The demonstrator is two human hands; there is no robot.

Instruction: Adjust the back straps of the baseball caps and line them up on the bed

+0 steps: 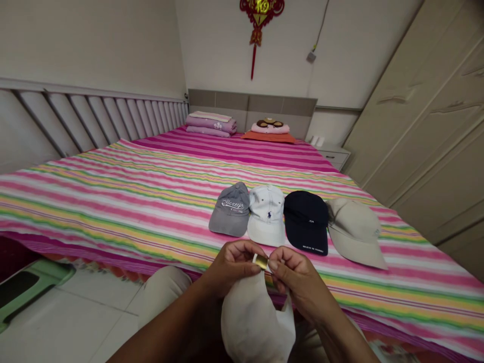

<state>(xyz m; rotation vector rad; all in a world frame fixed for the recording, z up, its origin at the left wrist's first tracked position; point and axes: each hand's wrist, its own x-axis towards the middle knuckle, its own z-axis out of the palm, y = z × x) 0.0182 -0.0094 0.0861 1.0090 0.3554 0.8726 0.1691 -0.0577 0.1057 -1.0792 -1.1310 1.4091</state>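
A white cap [251,317] hangs from both my hands over my lap, its back strap at the top. At the strap's brass-coloured buckle [260,261], my left hand [236,264] pinches one side. The fingers of my right hand [293,272] are closed on the strap's other side. Beyond my hands, a row of caps lies on the bed: a grey cap [231,209], a white cap with a small dark logo [266,214], a navy cap [306,219] and a beige cap [355,229].
The bed [132,196] has a striped cover. Folded purple bedding [210,124] and a pink and orange stack [270,130] lie near the headboard [223,101]. A green stool [45,282] stands at lower left, a nightstand [333,154] at back right, and a wardrobe [423,116] along the right.
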